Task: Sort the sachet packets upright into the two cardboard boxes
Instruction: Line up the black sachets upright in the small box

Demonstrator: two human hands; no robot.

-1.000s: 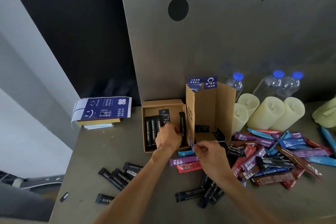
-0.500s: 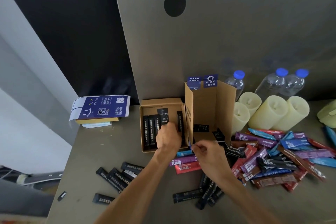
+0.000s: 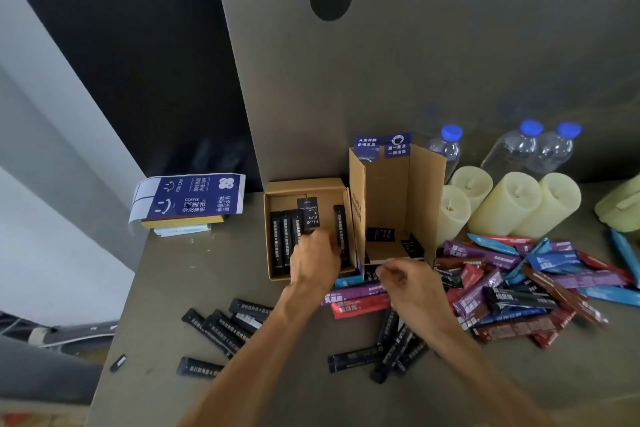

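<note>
- Lowest in the frame, loose black sachets [image 3: 225,326] lie flat on the grey table [image 3: 156,288] in two scatters, lower left and lower centre, not yet sorted.
- Just above them, the right hand [image 3: 410,284] hovers over the near edge of the pile. Its fingers are curled, thumb against forefinger, right at the tall box's front lip. Whether it pinches a packet, a flap or nothing cannot be told.
- To the right, the coloured sachets [image 3: 526,288] sprawl in a heap of purple, blue, red and brown. They are close at hand, probably as stock for the tall box.
- At centre, the left hand [image 3: 313,260] reaches down into the low box [image 3: 304,184]. Its fingertips are hidden among the packets, so its hold cannot be told. It seems to be steadying the row so that it stays on end.
- The upright sachets [image 3: 280,239] stand along that box's left wall, with one more by the right wall.
- The tall box [image 3: 426,191] stands touching the low one, front open, with a few black cards at its bottom.
- Farthest back are candles [image 3: 505,204] and water bottles [image 3: 446,149] at the right, and a blue printed carton [image 3: 194,198] at the left.
</note>
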